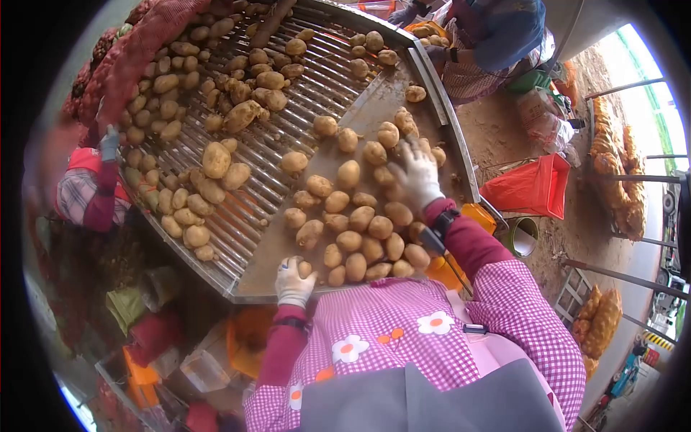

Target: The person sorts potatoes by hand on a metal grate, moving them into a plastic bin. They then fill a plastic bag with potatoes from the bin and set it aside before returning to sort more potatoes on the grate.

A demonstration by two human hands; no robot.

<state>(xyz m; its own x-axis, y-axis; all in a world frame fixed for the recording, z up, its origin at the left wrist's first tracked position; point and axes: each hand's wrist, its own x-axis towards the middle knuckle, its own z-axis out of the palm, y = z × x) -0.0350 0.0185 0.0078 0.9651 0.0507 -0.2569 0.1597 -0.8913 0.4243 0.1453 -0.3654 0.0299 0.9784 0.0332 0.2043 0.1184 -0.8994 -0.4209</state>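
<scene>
Big slatted metal table [270, 183] out here, raised rim [459, 137] curving along the right. Potatoes [361, 218] crowd the flat plate [273, 252] near right, bare slats to their left leaving room. Right hand [421, 173], blurry, has fingers spread over the pile's right side; left hand [293, 284], at the near edge, curls round a small potato [304, 269].

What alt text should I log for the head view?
A white-gloved right hand, blurred, reaches among potatoes on a metal-edged table; the gloved left hand touches a single potato at the near edge. More potatoes lie on metal bars beyond, with one co-worker at left, another co-worker at upper right.
</scene>
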